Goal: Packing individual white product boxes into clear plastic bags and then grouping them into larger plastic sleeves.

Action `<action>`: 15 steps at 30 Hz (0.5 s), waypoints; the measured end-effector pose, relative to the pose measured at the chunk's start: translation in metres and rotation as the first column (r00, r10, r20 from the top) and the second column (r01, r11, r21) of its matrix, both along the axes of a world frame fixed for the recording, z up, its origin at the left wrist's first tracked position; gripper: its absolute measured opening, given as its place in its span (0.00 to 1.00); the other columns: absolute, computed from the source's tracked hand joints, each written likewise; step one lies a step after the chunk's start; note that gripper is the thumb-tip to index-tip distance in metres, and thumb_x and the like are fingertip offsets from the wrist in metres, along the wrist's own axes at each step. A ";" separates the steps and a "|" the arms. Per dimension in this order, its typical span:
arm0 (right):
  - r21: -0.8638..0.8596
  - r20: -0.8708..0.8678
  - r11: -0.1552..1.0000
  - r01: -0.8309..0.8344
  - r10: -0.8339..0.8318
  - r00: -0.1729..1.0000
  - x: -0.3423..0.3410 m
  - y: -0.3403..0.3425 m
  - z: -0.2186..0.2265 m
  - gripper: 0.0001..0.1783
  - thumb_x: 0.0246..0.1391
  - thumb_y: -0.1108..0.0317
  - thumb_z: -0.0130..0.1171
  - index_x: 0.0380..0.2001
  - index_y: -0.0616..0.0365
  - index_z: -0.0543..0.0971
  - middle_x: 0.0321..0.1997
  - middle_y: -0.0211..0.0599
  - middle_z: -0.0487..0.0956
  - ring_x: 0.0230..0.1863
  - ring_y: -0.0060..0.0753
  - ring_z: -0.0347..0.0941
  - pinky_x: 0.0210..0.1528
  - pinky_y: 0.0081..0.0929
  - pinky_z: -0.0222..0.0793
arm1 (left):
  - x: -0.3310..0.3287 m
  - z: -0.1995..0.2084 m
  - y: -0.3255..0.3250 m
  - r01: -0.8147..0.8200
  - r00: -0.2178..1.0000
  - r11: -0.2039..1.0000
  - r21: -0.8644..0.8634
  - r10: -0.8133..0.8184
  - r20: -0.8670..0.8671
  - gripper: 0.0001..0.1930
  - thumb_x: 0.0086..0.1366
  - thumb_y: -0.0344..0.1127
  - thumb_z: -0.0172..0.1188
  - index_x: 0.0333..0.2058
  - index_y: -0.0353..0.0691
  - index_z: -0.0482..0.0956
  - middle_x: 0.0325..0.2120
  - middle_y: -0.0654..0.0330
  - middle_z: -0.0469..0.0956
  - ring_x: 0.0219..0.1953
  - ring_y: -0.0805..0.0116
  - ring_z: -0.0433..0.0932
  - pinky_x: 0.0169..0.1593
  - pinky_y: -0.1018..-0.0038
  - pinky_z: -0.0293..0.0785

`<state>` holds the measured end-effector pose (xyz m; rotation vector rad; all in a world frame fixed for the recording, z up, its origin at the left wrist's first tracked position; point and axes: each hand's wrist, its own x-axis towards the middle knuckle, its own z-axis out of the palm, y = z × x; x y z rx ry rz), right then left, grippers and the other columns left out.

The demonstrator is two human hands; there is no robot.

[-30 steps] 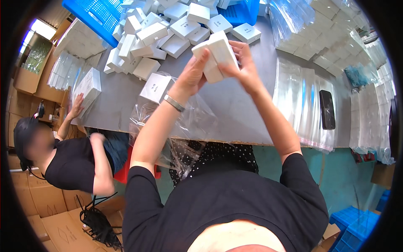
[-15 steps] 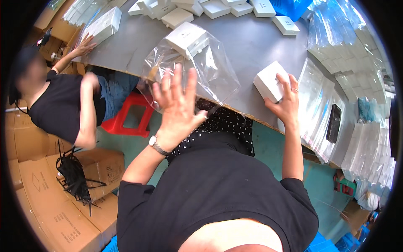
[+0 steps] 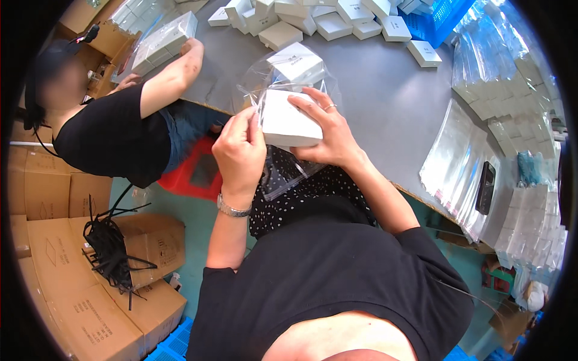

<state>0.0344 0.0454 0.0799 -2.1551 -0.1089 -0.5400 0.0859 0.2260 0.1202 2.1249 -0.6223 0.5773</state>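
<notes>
My right hand [image 3: 333,135] grips a plain white box [image 3: 286,120] by its right side, fingers on top and thumb below. This box is over the clear plastic bag [image 3: 256,75] at the table's near edge; I cannot tell whether it is inside the bag. With closed fingers, my left hand [image 3: 236,153] pinches the bag's film beside the box's left end. Just beyond lies another white box [image 3: 295,63] with the film around it. Part of the bag hangs down over the dotted fabric on my lap.
Several white boxes [image 3: 334,25] are heaped at the table's far side by a blue crate [image 3: 430,24]. Flat clear bags [image 3: 451,162] and a black phone [image 3: 486,186] lie at right, with wrapped stacks beyond. Left, a co-worker [image 3: 114,132] handles a box row; cartons [image 3: 66,283] stand below.
My right hand has brought the white box left to the bag. The open left hand has closed on the bag's film. The co-worker has reached over to the box row.
</notes>
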 end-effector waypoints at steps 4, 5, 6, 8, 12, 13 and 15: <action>-0.223 0.043 0.970 0.096 -0.089 0.995 0.010 0.009 -0.010 0.49 0.27 0.60 0.73 0.62 0.42 0.72 0.68 0.58 0.61 0.62 0.62 0.66 0.61 0.46 0.68 | 0.006 0.012 0.008 -0.062 0.994 0.998 0.028 0.064 -0.087 0.07 0.62 0.28 0.63 0.40 0.37 0.82 0.19 0.55 0.78 0.20 0.62 0.78 0.26 0.67 0.73; -0.347 0.050 0.919 0.189 -0.183 0.982 0.008 0.010 -0.016 0.49 0.27 0.60 0.74 0.62 0.41 0.73 0.69 0.59 0.59 0.59 0.64 0.67 0.59 0.47 0.70 | 0.006 0.009 0.006 -0.050 0.995 0.997 0.056 0.054 -0.079 0.08 0.62 0.29 0.64 0.41 0.38 0.81 0.17 0.56 0.77 0.19 0.62 0.78 0.26 0.67 0.72; -0.401 0.042 0.878 0.262 -0.268 0.962 0.007 0.005 -0.027 0.50 0.27 0.60 0.75 0.63 0.39 0.72 0.70 0.58 0.56 0.58 0.63 0.67 0.60 0.48 0.68 | 0.003 0.007 0.000 0.007 0.993 0.999 0.034 -0.003 -0.121 0.10 0.61 0.29 0.64 0.42 0.39 0.81 0.16 0.57 0.76 0.19 0.61 0.78 0.26 0.65 0.73; -0.359 0.068 0.871 0.337 -0.335 0.940 -0.002 -0.007 -0.033 0.50 0.28 0.60 0.75 0.63 0.39 0.72 0.69 0.59 0.57 0.61 0.64 0.66 0.61 0.48 0.67 | -0.004 -0.001 -0.008 0.091 0.994 0.995 0.028 -0.089 -0.070 0.09 0.62 0.30 0.64 0.42 0.39 0.80 0.14 0.59 0.73 0.16 0.64 0.75 0.24 0.67 0.70; -0.283 0.131 0.911 0.299 -0.273 0.953 -0.028 -0.003 -0.025 0.47 0.28 0.59 0.75 0.60 0.48 0.74 0.67 0.60 0.59 0.64 0.63 0.63 0.62 0.49 0.67 | -0.021 -0.010 -0.030 0.185 0.973 0.983 0.004 -0.183 -0.139 0.13 0.60 0.32 0.66 0.42 0.37 0.77 0.11 0.62 0.70 0.14 0.67 0.72 0.22 0.69 0.68; -0.209 0.128 0.951 0.227 -0.204 0.971 -0.032 0.002 -0.023 0.46 0.29 0.59 0.75 0.59 0.51 0.74 0.66 0.60 0.60 0.64 0.63 0.63 0.61 0.49 0.68 | -0.024 -0.008 -0.033 0.212 0.967 0.972 0.099 -0.194 -0.164 0.14 0.63 0.37 0.63 0.45 0.41 0.74 0.14 0.59 0.75 0.18 0.57 0.79 0.23 0.63 0.73; -0.133 0.080 0.977 0.167 -0.157 0.984 -0.024 0.014 -0.033 0.42 0.34 0.60 0.73 0.58 0.55 0.74 0.62 0.61 0.64 0.65 0.64 0.62 0.61 0.49 0.68 | -0.029 -0.009 -0.038 0.257 0.959 0.965 0.053 -0.248 -0.138 0.13 0.62 0.33 0.65 0.43 0.38 0.76 0.13 0.59 0.72 0.15 0.61 0.76 0.23 0.68 0.70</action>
